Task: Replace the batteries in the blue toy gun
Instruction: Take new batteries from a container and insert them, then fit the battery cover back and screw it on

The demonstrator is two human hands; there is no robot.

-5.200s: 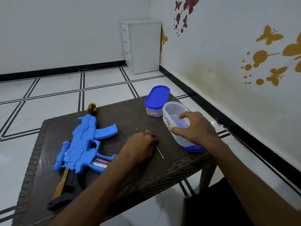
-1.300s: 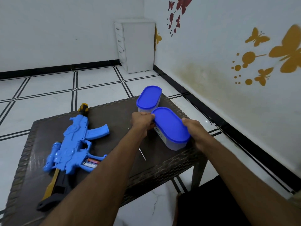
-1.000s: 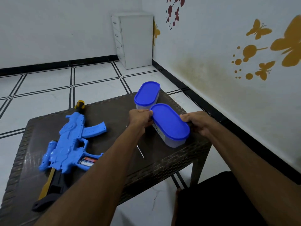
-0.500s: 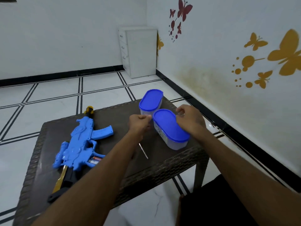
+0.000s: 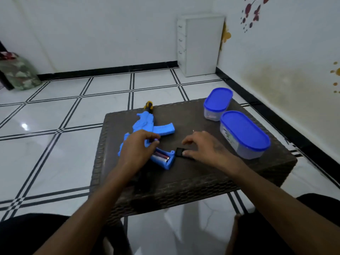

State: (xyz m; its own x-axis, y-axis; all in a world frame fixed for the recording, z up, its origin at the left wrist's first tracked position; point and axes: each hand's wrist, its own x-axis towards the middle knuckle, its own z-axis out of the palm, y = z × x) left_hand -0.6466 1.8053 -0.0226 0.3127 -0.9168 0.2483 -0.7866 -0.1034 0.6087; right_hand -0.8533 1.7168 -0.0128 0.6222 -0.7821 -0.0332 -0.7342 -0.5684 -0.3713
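Observation:
The blue toy gun (image 5: 147, 124) lies on the brown wicker table (image 5: 193, 173), muzzle pointing away. Its grip compartment is uncovered, and batteries (image 5: 161, 156) show inside. My left hand (image 5: 137, 150) lies over the gun's middle, fingers and thumb curled round the body near the trigger. My right hand (image 5: 204, 148) hovers just to the right with spread fingers, its thumb touching a small black cover (image 5: 180, 152) that lies flat on the table next to the grip. The gun's dark stock is hidden under my left forearm.
Two clear containers with blue lids stand at the table's right side, the small one (image 5: 218, 104) behind the large one (image 5: 243, 134). A tiny pale speck (image 5: 193, 130) lies behind my right hand. A white drawer cabinet (image 5: 200, 45) fills the room's far corner.
Both hands have left the large lidded container and come left, the left hand onto the gun, the right to the black cover. The view has swung left.

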